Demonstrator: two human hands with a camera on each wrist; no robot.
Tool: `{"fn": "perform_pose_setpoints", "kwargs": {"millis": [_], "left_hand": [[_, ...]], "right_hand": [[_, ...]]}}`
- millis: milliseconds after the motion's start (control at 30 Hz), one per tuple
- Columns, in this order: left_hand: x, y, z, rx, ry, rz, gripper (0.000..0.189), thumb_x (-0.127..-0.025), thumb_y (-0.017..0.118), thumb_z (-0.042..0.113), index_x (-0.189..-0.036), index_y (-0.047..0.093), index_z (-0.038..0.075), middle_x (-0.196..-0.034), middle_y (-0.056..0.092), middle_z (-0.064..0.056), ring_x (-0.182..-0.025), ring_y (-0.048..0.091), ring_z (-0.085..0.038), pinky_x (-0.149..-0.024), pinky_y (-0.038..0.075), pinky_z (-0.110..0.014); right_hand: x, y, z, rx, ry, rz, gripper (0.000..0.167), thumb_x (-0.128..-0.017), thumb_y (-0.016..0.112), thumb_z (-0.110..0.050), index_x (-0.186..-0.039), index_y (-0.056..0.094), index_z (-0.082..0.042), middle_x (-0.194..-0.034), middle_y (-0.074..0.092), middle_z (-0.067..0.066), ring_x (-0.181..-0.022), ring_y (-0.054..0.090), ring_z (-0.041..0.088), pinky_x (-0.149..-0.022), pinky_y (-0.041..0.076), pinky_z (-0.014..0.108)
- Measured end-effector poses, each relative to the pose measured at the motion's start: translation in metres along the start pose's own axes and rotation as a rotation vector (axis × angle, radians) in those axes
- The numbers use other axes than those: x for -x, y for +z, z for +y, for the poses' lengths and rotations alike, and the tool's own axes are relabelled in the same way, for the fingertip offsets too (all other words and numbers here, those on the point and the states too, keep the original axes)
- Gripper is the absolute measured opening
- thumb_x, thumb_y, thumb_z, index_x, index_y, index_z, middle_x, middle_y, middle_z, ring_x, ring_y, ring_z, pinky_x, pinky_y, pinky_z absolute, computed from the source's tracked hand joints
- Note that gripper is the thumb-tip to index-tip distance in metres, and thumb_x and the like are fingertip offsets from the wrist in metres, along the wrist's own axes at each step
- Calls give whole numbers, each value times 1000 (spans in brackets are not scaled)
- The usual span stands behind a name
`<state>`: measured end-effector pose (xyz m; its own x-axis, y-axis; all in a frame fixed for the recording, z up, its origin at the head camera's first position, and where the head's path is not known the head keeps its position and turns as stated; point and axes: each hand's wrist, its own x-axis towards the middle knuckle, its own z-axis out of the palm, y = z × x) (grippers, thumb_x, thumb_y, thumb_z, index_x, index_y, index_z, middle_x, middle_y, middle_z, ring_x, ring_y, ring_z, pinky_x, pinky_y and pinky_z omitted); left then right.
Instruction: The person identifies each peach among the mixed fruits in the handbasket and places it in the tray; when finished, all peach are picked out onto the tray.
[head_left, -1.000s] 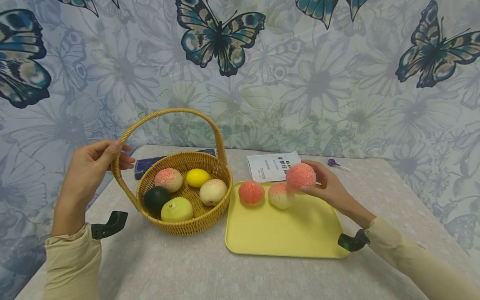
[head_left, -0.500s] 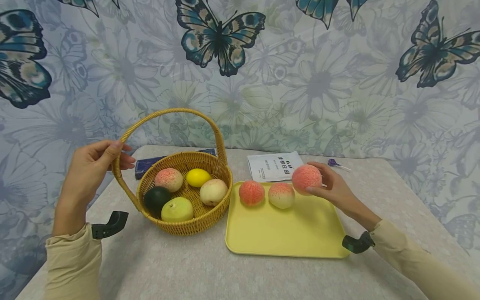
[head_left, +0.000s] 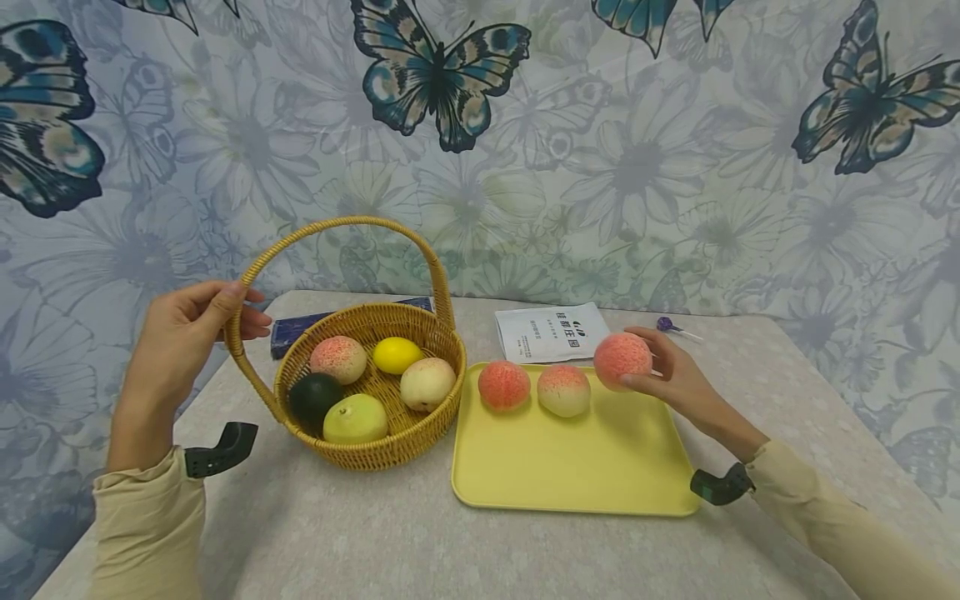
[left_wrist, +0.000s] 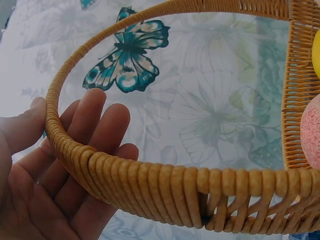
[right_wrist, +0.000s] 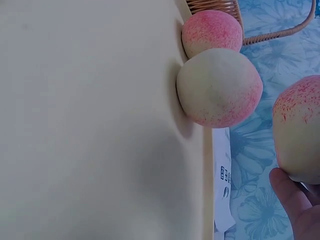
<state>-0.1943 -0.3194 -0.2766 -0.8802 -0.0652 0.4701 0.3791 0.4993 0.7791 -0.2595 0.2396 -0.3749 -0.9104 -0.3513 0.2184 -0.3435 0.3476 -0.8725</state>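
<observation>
Over the last second the right hand (head_left: 671, 379) has carried the peach (head_left: 622, 360) it grips (pink, speckled) away from above the two peaches on the yellow tray (head_left: 570, 467), sliding it toward the tray's far right corner and a little lower, clear of the nearer peach (head_left: 564, 390).

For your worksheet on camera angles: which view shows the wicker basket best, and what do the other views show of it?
The head view: the whole basket shows, handle, rim and the fruit inside, with the left hand on its handle. The left wrist view shows only a close stretch of handle and rim. The right wrist view catches just a corner.
</observation>
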Motion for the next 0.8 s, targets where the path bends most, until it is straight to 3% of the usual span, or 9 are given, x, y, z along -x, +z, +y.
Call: {"fn": "perform_pose_setpoints", "kwargs": {"millis": [133,400,800], "left_hand": [[0,0,1,2,-2,-1,29,-100,50,26,-103,66,1,-74,71,5,-68,70,-9,-67,54,-16],[0,0,0,28,6,2,28,-100,51,24,-102,67,1,-73,71,4,-67,70,-9,-66,54,-17],[0,-1,0,22,-7,-1,28,-100,51,25,-103,67,2,-74,71,4,-68,71,-10,-67,54,-16]], "right_hand": [[-1,-3,4,22,11,-2,64,-90,68,-14,-144,34,-9,-137,45,15,-112,54,7,-83,53,25],[-4,-4,12,54,79,-31,64,-90,68,-20,-144,35,-8,-139,45,15,-121,50,36,-87,50,31],[-3,-6,22,74,179,-85,67,-88,70,-27,-140,33,-9,-142,38,18,-128,44,44,-99,42,57]]}}
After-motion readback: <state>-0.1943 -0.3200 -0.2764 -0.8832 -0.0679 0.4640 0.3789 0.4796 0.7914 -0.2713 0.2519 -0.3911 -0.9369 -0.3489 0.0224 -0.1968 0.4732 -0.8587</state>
